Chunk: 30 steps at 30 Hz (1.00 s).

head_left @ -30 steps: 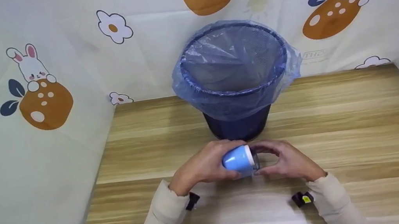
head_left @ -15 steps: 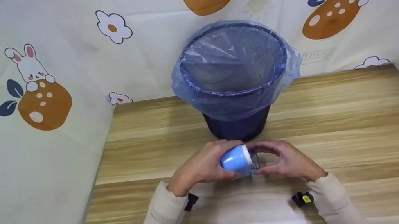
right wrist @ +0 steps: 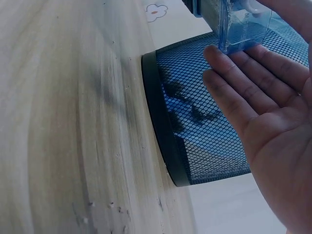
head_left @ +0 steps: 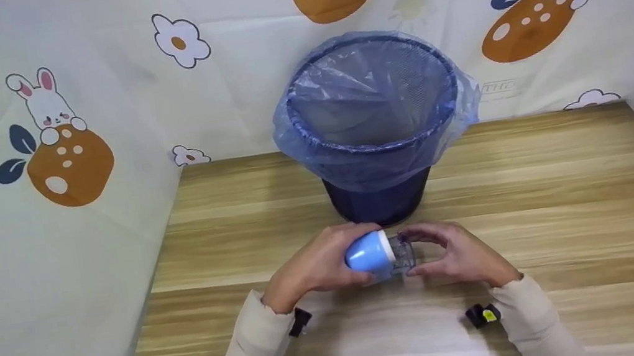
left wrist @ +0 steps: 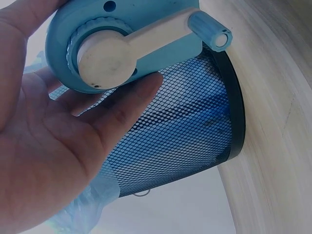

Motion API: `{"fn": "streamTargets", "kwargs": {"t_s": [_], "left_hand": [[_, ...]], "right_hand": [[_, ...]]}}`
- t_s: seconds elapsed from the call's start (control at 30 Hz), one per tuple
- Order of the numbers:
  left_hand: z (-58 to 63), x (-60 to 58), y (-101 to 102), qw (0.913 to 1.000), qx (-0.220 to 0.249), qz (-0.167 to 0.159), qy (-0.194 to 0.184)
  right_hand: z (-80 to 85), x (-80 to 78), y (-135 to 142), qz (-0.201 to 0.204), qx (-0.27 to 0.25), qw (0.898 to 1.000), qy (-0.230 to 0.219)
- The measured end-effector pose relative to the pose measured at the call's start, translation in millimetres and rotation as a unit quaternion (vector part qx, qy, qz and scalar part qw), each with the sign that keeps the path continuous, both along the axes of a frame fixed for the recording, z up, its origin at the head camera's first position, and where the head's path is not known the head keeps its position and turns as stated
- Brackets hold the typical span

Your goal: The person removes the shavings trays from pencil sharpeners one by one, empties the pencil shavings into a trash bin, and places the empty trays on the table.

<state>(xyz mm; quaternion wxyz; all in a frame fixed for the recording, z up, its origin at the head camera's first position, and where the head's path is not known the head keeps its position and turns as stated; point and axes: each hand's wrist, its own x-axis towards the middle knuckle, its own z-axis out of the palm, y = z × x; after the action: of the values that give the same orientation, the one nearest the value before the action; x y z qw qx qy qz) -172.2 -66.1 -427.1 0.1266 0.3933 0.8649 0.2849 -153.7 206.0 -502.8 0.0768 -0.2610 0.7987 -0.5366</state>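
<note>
Near the middle of the table, my left hand grips the light-blue body of a hand-crank pencil sharpener, which lies on its side in the grip. Its white crank arm with a blue knob shows in the left wrist view. A clear shavings drawer sticks out of the sharpener's pale-rimmed right end. My right hand pinches this drawer between thumb and fingers. Seen from the right wrist, the fingers lie against the drawer's transparent wall; the thumb's contact is out of that view.
Just beyond both hands stands a dark-blue mesh waste bin, its rim covered by a translucent blue bag. The wood-grain table meets printed cloth walls at the back and sides.
My left hand has shifted slightly left with the sharpener. More of the clear drawer now shows between the sharpener and my right hand, which has hardly moved.
</note>
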Motion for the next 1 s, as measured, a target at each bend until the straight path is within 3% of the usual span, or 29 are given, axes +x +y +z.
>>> {"fn": "streamTargets", "kwargs": {"t_s": [1.0], "left_hand": [[-3.4, -2.4, -8.1, 0.9998, 0.005, 0.017, -0.011]], "right_hand": [[0.2, -1.9, 4.7, -0.007, -0.015, 1.000, -0.025]]}}
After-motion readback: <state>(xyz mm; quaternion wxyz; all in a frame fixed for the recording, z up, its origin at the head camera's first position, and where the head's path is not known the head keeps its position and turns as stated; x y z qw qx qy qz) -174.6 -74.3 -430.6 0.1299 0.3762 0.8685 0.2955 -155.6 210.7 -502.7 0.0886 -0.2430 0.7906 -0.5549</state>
